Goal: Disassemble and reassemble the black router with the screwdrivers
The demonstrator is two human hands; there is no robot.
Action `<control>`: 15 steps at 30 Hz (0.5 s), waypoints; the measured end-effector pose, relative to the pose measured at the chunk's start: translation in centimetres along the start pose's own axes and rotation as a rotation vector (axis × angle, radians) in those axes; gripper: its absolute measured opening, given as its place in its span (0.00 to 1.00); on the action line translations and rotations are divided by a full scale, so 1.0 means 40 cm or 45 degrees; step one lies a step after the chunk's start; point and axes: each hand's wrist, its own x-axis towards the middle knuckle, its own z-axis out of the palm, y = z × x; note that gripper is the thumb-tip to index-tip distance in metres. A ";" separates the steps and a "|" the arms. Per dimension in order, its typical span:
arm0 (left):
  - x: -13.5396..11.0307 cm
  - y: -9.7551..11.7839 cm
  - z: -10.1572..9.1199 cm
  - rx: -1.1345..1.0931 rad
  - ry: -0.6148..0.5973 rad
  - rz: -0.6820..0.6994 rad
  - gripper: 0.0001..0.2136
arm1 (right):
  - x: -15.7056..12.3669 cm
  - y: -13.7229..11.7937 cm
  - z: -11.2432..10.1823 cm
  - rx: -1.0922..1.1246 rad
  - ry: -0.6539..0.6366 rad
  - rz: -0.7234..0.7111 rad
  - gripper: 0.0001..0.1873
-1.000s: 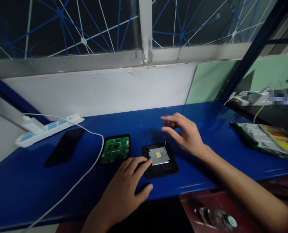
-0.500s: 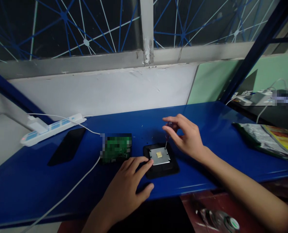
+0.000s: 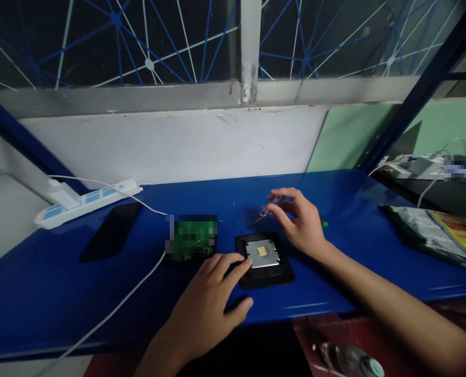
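Observation:
A black square device shell (image 3: pixel 284 275) lies on the blue table (image 3: pixel 60 293), with a silver metal plate (image 3: pixel 263 253) and a small yellow pad set in it. My left hand (image 3: pixel 209 306) rests flat on the table, its fingers spread and its fingertips pressing the shell's left edge. My right hand (image 3: pixel 301 222) hovers just behind the shell and pinches a small screwdriver (image 3: pixel 265 210) with a reddish handle. The tool is tilted, its tip pointing left and off the plate. A green circuit board (image 3: pixel 191 238) in a black frame lies to the left of the shell.
A white power strip (image 3: pixel 87 203) with a white cable (image 3: pixel 119 306) and a dark phone (image 3: pixel 111 230) lie at the left. A foil snack bag (image 3: pixel 437 233) sits at the right. A plastic bottle (image 3: pixel 351 358) lies below the table edge. A white wall stands behind.
My right hand has lifted the screwdriver off the plate's far corner and tilted it from upright to slanted. The left hand has stayed on the shell. The camera shifted slightly.

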 end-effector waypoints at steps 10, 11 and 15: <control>0.001 0.000 -0.001 -0.019 -0.014 -0.011 0.27 | -0.006 0.015 0.014 0.072 -0.045 0.133 0.14; 0.001 0.000 -0.002 -0.018 -0.013 -0.010 0.27 | -0.006 0.015 0.015 0.082 -0.044 0.136 0.15; 0.000 -0.001 -0.001 -0.020 -0.008 0.002 0.26 | -0.006 0.016 0.019 0.087 -0.052 0.128 0.14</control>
